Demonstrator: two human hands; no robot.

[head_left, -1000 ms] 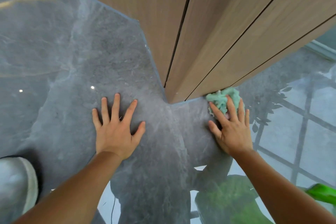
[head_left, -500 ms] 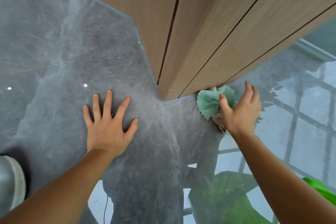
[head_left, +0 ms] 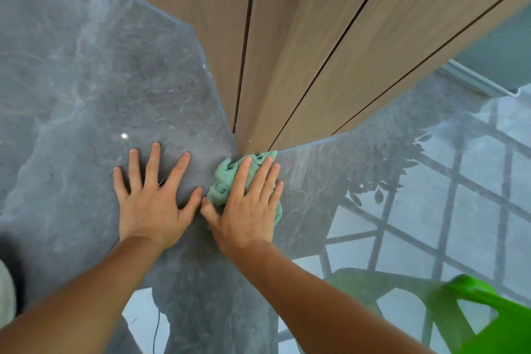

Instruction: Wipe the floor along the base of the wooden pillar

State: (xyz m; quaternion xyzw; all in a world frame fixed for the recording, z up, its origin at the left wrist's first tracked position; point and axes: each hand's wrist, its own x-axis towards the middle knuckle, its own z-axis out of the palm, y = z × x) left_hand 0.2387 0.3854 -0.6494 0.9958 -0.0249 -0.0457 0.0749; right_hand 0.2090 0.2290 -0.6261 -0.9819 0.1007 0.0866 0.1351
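Note:
The wooden pillar (head_left: 301, 46) rises from the glossy grey marble floor (head_left: 100, 89), its corner meeting the floor at centre. A crumpled mint-green cloth (head_left: 222, 184) lies on the floor right at that corner. My right hand (head_left: 248, 204) presses flat on the cloth, fingers pointing toward the pillar, covering most of it. My left hand (head_left: 152, 195) rests flat on the bare floor just left of the cloth, fingers spread, its thumb close to my right thumb.
A bright green plastic object (head_left: 488, 316) sits at the lower right near my right forearm. A pale rounded object (head_left: 5, 293) shows at the left edge. A light skirting strip (head_left: 482, 83) runs at the far right. The floor mirrors a window grid and leaves.
My right hand slid the cloth leftward along the pillar's base from its right face to the corner and flattened on top of it. The left hand stayed planted on the floor.

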